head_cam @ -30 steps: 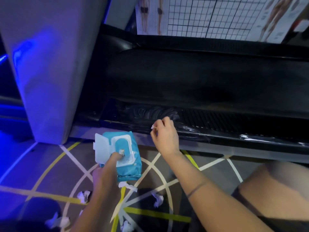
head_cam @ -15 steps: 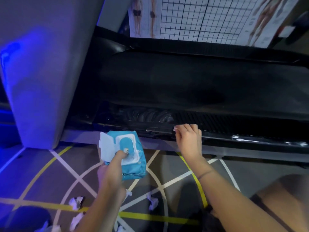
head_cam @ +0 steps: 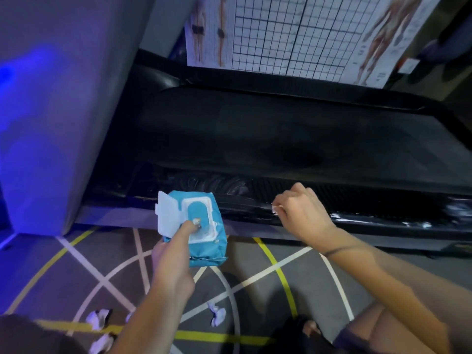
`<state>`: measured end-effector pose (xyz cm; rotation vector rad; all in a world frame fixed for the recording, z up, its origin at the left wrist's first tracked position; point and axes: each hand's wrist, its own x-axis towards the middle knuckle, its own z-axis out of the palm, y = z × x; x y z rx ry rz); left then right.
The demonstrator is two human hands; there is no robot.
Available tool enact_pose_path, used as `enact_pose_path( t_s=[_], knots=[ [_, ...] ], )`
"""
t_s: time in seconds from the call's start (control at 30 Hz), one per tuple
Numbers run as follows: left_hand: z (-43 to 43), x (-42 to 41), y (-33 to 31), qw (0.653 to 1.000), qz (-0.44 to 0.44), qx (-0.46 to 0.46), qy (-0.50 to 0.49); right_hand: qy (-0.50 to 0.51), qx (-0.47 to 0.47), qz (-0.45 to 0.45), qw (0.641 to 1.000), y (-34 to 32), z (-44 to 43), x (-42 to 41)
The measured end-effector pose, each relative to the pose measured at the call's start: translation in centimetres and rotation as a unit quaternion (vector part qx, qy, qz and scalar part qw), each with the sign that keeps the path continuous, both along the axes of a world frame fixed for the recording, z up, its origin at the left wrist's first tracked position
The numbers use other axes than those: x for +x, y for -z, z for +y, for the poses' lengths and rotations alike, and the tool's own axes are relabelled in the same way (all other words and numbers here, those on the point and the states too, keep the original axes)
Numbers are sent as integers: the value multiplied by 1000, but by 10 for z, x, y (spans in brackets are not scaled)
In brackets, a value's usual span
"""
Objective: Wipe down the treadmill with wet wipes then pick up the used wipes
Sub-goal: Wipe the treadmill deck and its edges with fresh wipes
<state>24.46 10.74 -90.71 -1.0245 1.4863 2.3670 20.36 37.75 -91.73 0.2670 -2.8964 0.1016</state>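
My left hand (head_cam: 176, 261) holds a blue pack of wet wipes (head_cam: 201, 226) with its white lid flipped open, the thumb lying on the opening. My right hand (head_cam: 301, 215) has curled fingers pinching a small bit of white wipe (head_cam: 277, 208) against the near side rail (head_cam: 370, 213) of the black treadmill. The rail shows wet streaks. The dark belt (head_cam: 281, 134) lies beyond. Crumpled used wipes (head_cam: 217, 316) lie on the floor near me, more used wipes (head_cam: 98, 319) at the lower left.
A large grey slanted treadmill upright (head_cam: 63, 111) rises at the left, lit blue. A grid chart with body figures (head_cam: 293, 31) stands behind the treadmill. The grey floor (head_cam: 76, 272) has white and yellow lines. My bent knee (head_cam: 398, 328) is at the lower right.
My right hand has slid right along the rail, then drawn slightly back with fingers curled. The wipe pack stayed in my left hand. The view tilted a little.
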Motion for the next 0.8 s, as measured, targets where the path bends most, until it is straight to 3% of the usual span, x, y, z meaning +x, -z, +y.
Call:
enact_pose_path(
  t_s=[0.07,0.17,0.3,0.47,0.57,0.63,0.8],
  knots=[
    [-6,1,-2,1000,4,-14,-11,6,-4,-22,1000,7,-4,-1],
    [-22,3,3,999,-21,-28,-28,51,-82,-67,993,28,-25,-20],
    [-46,13,13,997,-43,-40,-42,-50,-105,-86,989,52,-73,-44],
    [-62,27,6,997,-34,-54,-35,-103,-142,42,984,51,-132,-62],
    [-68,30,5,997,-21,-70,-29,-152,-92,44,983,57,-153,-68],
    [-67,29,3,998,-26,-54,-29,-139,-52,15,989,65,-150,-68],
    [-51,10,6,998,-41,-7,-40,-37,-54,-43,997,63,-129,-65]
  ],
)
